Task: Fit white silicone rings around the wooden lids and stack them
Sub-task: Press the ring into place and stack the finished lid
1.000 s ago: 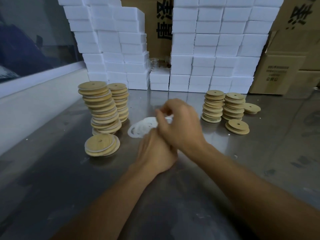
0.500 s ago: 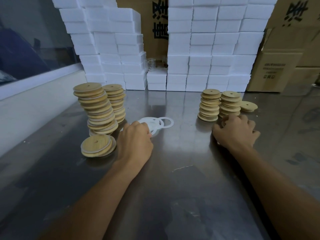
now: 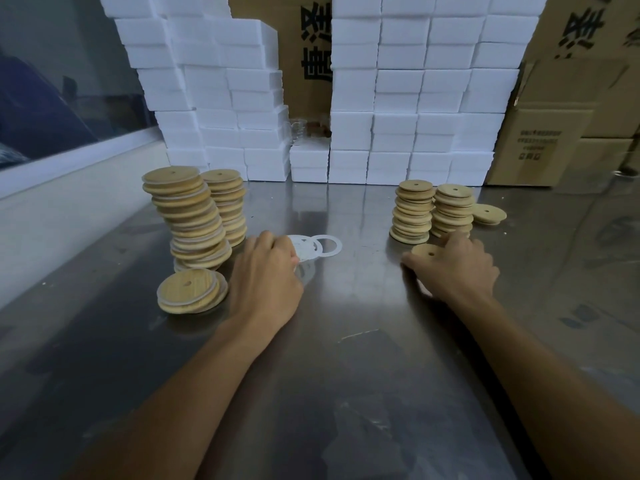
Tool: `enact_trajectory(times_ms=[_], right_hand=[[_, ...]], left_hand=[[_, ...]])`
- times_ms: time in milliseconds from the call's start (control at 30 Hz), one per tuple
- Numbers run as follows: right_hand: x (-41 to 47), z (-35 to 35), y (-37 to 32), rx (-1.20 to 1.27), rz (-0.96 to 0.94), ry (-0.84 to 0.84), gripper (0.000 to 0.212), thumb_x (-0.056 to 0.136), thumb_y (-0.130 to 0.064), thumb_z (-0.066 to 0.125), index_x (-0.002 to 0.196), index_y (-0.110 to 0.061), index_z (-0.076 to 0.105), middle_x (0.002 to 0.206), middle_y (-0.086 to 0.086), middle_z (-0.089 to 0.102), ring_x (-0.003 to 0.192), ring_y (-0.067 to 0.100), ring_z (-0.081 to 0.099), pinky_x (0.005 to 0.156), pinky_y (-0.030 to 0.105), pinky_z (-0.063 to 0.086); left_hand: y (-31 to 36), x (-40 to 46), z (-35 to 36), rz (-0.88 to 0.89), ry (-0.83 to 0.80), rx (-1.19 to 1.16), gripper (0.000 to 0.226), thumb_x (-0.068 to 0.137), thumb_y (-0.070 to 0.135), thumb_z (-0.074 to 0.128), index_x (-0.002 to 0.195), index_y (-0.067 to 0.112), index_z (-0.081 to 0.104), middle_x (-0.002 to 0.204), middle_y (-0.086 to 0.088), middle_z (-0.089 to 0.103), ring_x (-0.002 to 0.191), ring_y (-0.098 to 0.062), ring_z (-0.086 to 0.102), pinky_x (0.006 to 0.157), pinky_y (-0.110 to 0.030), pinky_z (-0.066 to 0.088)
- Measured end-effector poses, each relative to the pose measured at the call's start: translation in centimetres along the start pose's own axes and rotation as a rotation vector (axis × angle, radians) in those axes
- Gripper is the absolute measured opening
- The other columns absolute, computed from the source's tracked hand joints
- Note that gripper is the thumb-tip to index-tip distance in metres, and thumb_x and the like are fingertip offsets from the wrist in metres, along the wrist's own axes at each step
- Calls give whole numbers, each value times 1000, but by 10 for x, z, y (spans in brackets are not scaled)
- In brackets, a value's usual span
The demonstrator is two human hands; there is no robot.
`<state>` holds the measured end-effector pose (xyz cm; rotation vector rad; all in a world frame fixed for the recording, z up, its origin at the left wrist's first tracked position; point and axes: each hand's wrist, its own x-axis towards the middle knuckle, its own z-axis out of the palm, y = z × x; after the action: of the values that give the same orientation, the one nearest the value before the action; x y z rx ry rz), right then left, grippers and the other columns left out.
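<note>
Two tall stacks of round wooden lids with white rings (image 3: 188, 216) stood on the left, looking done. Two shorter stacks of bare wooden lids (image 3: 433, 211) waited far right. The left hand (image 3: 266, 275) curled over the flat white silicone rings (image 3: 317, 245). The right hand (image 3: 457, 268) closed on one bare wooden lid (image 3: 424, 251).

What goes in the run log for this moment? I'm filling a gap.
left hand: on white rings | right hand: on loose wooden lid | ringed stacks: far left | no ring fitted yet
</note>
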<state>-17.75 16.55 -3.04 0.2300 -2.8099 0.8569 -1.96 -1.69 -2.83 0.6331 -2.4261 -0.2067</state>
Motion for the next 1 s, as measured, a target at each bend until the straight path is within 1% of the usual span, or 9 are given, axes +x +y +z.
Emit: enact_trajectory(times_ms=[167,267,333,400,467,567,700,833,1000], right_hand=[[-9,4,-9,305,-147,6,70,70,-38,84,129,-15,53,133,8,42,99,12,37,88,30,37],[-16,6,-16,484,-158,-55,73,66,-29,90,125,-24,46,126,4,49,102,15,54,90,32,49],[-21,5,-20,697,-136,-162,67,67,-23,90,116,-30,45,115,5,56,81,22,71,71,37,61],[-24,5,-22,834,-158,-232,56,77,-18,84,114,-30,44,108,8,59,62,25,73,54,34,60],[-26,5,-24,923,-177,-280,43,92,-16,68,122,-29,41,110,13,61,59,30,72,52,33,58],[-29,5,-27,991,-171,-368,32,103,-22,49,131,-23,33,110,18,63,62,34,72,56,35,59],[-32,8,-32,1031,-180,-389,33,99,-28,57,120,-4,55,93,20,70,60,29,72,54,31,59],[-31,12,-30,996,-181,-312,31,99,-35,55,107,-6,63,86,14,69,61,27,72,53,30,58],[-32,12,-30,947,-262,-332,25,101,-25,54,125,-21,54,91,9,69,53,25,68,50,35,58]], left_hand=[[6,-1,-5,120,105,-66,11,92,9,55,82,12,50,86,-10,56,82,-30,48,70,-42,37],[7,-3,-6,104,152,-188,16,95,10,52,83,17,44,79,-7,58,73,-28,51,63,-38,34],[7,-3,-3,50,145,-302,15,97,12,49,85,19,44,79,-5,62,71,-24,54,60,-37,39],[7,-3,0,-3,128,-450,18,97,9,49,84,20,45,76,-1,63,68,-14,55,61,-25,42],[8,-3,2,-54,108,-590,21,96,4,49,84,21,48,75,3,64,68,-5,57,60,-9,39],[11,-3,5,-115,43,-731,21,95,2,51,94,23,53,80,6,67,79,-6,63,65,-8,43],[13,-2,5,-198,-21,-892,24,92,1,56,94,25,59,79,0,70,70,-8,63,62,-17,48],[15,-2,-2,-294,-61,-1151,22,95,-1,53,84,15,63,64,0,67,47,-9,49,47,-22,43],[17,-1,-6,-352,-127,-1299,18,96,1,53,85,12,60,68,-4,68,63,-25,52,47,-25,42]])
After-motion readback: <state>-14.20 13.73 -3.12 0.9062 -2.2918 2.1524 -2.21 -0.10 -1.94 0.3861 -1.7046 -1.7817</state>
